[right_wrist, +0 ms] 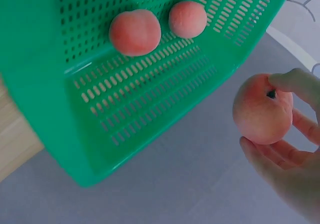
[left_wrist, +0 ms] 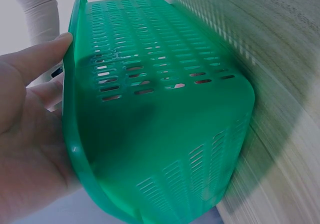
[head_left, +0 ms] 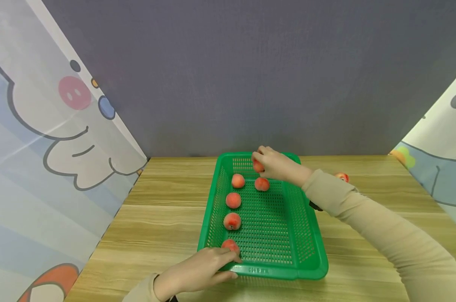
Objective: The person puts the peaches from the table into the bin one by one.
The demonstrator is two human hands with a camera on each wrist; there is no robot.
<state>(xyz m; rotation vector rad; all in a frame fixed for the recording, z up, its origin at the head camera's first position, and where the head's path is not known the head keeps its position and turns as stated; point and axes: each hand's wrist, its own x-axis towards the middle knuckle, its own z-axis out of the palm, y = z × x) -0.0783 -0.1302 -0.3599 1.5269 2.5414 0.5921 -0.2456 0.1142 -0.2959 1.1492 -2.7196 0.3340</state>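
Observation:
A green plastic basket (head_left: 266,272) with slotted walls lies on the table. Along its left side several peaches (head_left: 233,200) form a row, and another peach (head_left: 262,184) sits to the right of the row's far end. My right hand (head_left: 276,164) holds a peach (right_wrist: 262,109) between thumb and fingers above the basket's far end, apart from the other fruit. At the near left corner, my left hand (head_left: 203,268) grips the rim, its thumb (left_wrist: 47,54) outside and the fingers reaching inside. The nearest peach (head_left: 230,245) is partly hidden by those fingers.
Right of the basket, a red and yellow fruit (head_left: 342,177) shows partly behind the right sleeve. The wooden table (head_left: 164,201) meets a grey wall (head_left: 228,75) at the back. Cartoon-printed panels (head_left: 62,138) stand at both sides.

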